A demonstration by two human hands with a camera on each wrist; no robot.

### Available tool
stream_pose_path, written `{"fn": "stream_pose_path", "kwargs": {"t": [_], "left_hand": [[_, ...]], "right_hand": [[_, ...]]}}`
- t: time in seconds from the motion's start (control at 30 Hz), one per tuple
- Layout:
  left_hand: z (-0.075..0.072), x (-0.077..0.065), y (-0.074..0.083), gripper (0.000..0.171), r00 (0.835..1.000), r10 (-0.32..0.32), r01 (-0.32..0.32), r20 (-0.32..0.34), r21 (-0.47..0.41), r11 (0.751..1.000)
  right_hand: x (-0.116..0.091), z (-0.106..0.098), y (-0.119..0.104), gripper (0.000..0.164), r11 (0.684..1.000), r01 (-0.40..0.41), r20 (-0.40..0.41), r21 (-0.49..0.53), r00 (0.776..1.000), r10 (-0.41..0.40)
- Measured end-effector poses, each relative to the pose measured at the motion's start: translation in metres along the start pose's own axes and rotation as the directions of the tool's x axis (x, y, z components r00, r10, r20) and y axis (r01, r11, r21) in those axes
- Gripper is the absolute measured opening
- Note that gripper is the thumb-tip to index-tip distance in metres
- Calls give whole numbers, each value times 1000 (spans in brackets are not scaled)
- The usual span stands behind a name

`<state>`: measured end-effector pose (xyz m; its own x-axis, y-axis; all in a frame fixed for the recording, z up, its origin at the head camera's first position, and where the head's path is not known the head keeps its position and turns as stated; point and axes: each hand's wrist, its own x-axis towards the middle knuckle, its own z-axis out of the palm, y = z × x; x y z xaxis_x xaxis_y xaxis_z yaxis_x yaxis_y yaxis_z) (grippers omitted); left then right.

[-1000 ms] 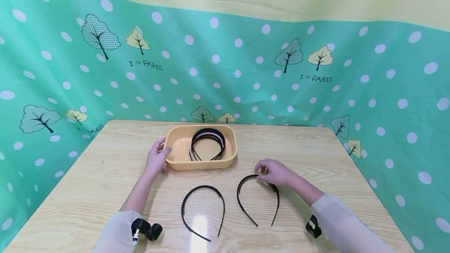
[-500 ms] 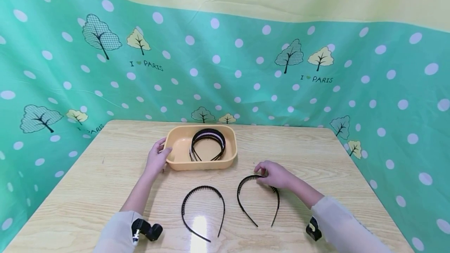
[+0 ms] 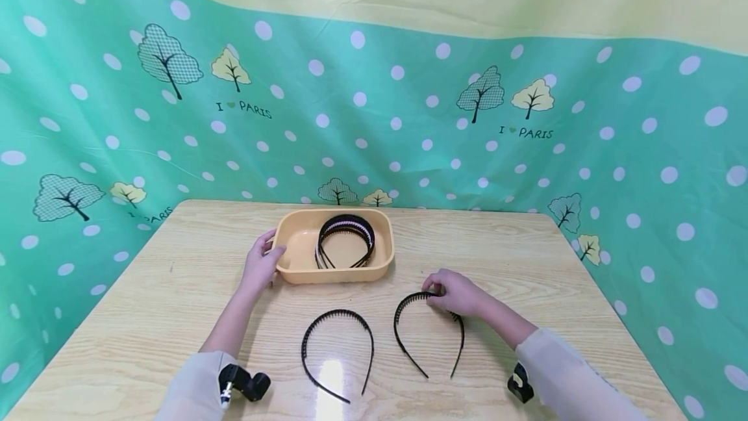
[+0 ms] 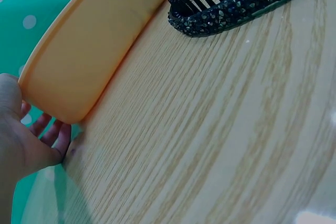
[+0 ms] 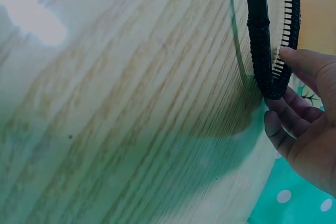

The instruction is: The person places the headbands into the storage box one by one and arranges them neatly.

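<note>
At the left end of a peach plastic basket (image 3: 336, 275), my left hand (image 3: 260, 266) holds the wall, thumb over the rim and fingers outside. Several headbands (image 3: 347, 219), mostly black with one pale stripe showing, stand together inside it. My right hand (image 3: 458, 292) pinches the top arch of a black toothed headband (image 3: 398, 327), thumb on the inner side and fingers beyond. In the right wrist view its beaded band (image 5: 262, 59) has comb teeth along the inside. A second black headband (image 3: 304, 344) lies in front of the basket; its dark sparkly stones (image 4: 231, 14) show in the left wrist view.
The light wood-grain table (image 3: 175, 317) carries all of these things. A green polka-dot cloth (image 3: 397, 115) hangs behind and along both sides. Small black wrist cameras (image 3: 244, 382) sit on both sleeves, and glare falls near the front edge.
My right hand has dipped slightly toward the front while staying at the headband's arch. My left hand, the basket and the other headbands look unchanged.
</note>
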<state>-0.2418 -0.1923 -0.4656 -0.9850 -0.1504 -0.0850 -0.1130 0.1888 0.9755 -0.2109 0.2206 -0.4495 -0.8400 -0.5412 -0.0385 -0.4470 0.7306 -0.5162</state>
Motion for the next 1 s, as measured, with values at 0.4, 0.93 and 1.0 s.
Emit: {"fn": "stream_pose_path", "kwargs": {"t": [0.4, 0.93, 1.0], "left_hand": [[0, 1, -2, 56, 1000, 4, -4, -7, -1, 1000], [0, 3, -2, 55, 1000, 3, -3, -17, 3, 1000], [0, 2, -2, 56, 1000, 5, -5, -16, 4, 1000]], "right_hand": [[-1, -1, 0, 14, 997, -46, 24, 64, 999, 44], [-4, -12, 1, 17, 979, -45, 43, 197, 998, 38], [-4, -13, 3, 18, 973, -37, 34, 228, 999, 30]]}}
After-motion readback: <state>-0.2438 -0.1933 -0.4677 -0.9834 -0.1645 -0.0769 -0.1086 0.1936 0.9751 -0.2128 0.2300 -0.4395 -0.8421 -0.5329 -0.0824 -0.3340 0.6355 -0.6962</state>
